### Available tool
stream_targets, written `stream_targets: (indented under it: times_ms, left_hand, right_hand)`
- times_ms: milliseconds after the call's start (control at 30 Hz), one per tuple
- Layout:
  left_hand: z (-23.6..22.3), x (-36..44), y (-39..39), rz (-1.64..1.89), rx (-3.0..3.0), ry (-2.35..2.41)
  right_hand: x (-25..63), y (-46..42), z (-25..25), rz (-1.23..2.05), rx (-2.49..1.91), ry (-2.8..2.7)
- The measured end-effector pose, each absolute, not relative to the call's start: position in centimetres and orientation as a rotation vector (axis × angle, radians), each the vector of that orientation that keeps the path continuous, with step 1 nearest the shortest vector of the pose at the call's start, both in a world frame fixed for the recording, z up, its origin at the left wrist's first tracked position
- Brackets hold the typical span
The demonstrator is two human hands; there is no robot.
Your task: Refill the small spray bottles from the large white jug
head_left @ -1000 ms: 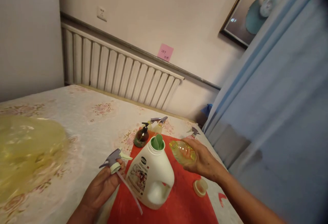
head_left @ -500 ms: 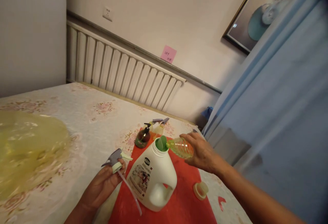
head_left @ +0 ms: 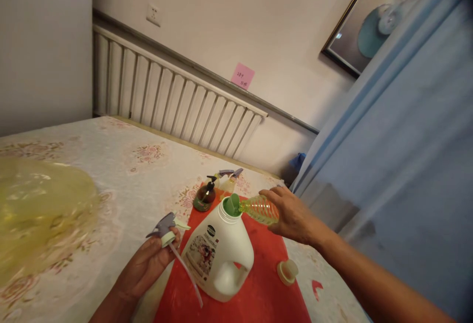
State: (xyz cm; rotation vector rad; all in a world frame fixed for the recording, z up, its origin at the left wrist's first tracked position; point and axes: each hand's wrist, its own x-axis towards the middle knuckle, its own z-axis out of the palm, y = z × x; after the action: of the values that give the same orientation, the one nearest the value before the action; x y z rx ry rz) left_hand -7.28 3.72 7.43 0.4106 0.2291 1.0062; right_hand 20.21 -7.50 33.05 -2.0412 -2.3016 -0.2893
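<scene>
A white detergent jug (head_left: pixel 218 259) with a green spout stands open on a red mat (head_left: pixel 258 293). My right hand (head_left: pixel 291 214) grips a small clear yellow bottle (head_left: pixel 258 209), tipped on its side with its mouth at the jug's green opening. My left hand (head_left: pixel 148 264) is closed on a grey spray trigger head (head_left: pixel 166 227) with its long dip tube hanging down, just left of the jug.
A round pale cap (head_left: pixel 287 271) lies on the mat at right. A dark pump bottle (head_left: pixel 205 196) and spray bottles (head_left: pixel 228 180) stand at the mat's far edge. A yellow plastic bag (head_left: pixel 40 214) lies left on the flowered cloth. A blue curtain (head_left: pixel 399 165) hangs right.
My right hand has carried the yellow bottle leftwards and tipped it until its mouth meets the jug's opening. The left hand stays put with the trigger head.
</scene>
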Motion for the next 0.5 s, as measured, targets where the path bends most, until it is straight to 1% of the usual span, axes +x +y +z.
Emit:
stream_targets:
  times_ms: [500]
  left_hand:
    - [7.39,-7.50,3.73,1.000,0.420,0.206]
  right_hand:
    - [20.00,-7.26,33.74,-0.365,-2.036,-2.381]
